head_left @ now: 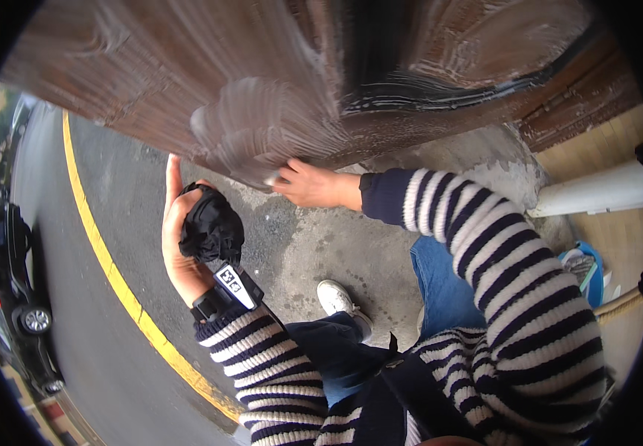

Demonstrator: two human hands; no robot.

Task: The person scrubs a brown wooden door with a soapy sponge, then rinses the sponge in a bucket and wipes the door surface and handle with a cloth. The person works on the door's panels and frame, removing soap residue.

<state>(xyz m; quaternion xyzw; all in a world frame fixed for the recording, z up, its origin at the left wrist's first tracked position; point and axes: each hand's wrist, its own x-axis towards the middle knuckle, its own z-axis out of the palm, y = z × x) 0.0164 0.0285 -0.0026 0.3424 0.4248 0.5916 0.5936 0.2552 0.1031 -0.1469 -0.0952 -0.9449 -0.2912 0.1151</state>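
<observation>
My right hand [310,184] is at the lower edge of a brown panel [262,123] streaked with whitish suds. Its fingers are curled together, and a small white bit shows at their tips; what they hold is hidden. To the left, my left hand [176,230] is raised with the index finger stretched toward the panel's edge. Crumpled black fabric [212,224] covers its palm side and hides the other fingers. A black wrist strap [206,305] with a white marked tag [234,286] sits just below that fabric.
Beneath me lies grey pavement [321,249], with my white shoe [334,297] on it. A yellow line [124,297] borders the road, where a black car [20,297] stands at left. On the right are a white pipe [596,189] and a blue bucket [595,279].
</observation>
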